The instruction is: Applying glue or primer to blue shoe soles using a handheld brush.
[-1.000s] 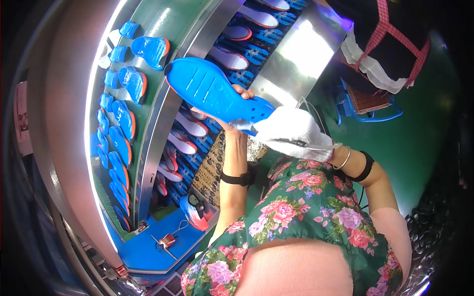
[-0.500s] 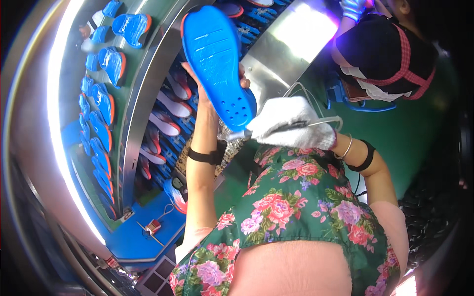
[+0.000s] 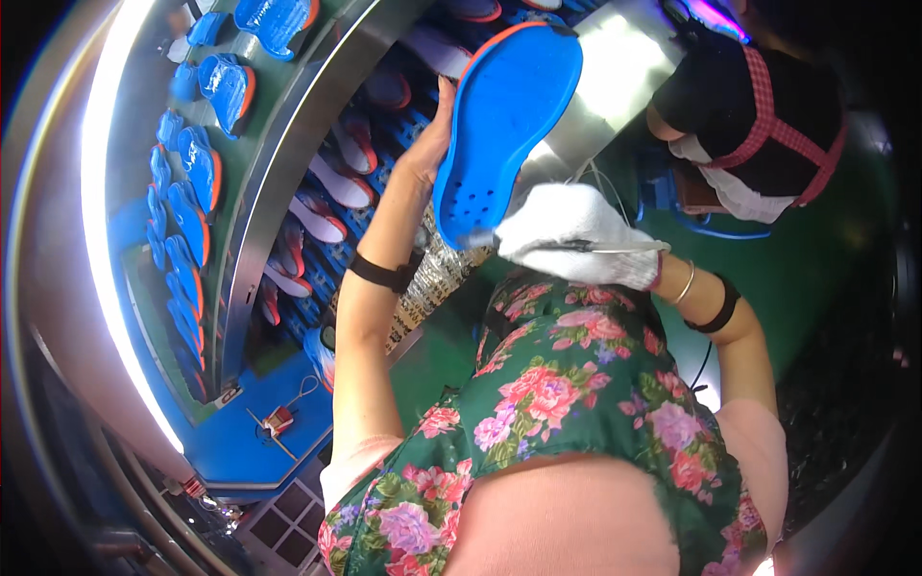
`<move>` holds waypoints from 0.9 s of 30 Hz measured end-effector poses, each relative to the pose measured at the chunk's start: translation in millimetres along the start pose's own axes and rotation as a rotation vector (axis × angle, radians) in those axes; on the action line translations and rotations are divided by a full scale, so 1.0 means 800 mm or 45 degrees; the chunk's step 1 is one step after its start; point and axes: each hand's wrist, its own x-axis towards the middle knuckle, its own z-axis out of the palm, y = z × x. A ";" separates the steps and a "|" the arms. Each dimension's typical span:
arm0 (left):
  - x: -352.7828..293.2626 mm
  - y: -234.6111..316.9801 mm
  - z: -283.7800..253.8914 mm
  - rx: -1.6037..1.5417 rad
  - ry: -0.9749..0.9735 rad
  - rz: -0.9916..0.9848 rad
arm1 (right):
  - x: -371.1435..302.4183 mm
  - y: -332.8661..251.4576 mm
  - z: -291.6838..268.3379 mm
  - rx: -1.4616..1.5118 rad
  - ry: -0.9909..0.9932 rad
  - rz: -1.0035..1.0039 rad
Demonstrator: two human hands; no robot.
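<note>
A blue shoe sole (image 3: 504,106) with an orange rim and small holes near one end is held up in front of me. My bare left hand (image 3: 434,134) grips it from the left side and beneath, so most of its fingers are hidden. On my right hand (image 3: 571,235) is a white knitted glove, closed around a slim brush-like tool with a thin pale tube (image 3: 624,250) running from it. The blurred tip (image 3: 471,238) of that tool meets the holed end of the sole.
Several glossy blue soles lie along the green conveyor belt (image 3: 252,144) at the left, behind a metal rail (image 3: 279,144). Pale and pink soles (image 3: 317,221) sit on a rack beside it. A small red object (image 3: 279,420) rests on the blue surface (image 3: 235,459). Another person (image 3: 735,120) is at the upper right.
The sole has moved right and swung round, its wide end now leaning right. My left arm has shifted with it. The gloved right hand stays close to the holed end.
</note>
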 end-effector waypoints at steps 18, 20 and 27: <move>-0.038 -0.098 0.039 -0.648 -0.118 0.009 | -0.003 0.013 -0.042 0.308 0.582 0.338; -0.050 -0.100 0.049 -1.279 -0.275 0.104 | -0.006 0.005 -0.041 0.199 0.591 0.335; -0.053 -0.106 0.087 -1.264 -0.577 0.331 | 0.008 -0.015 -0.046 0.001 0.695 0.138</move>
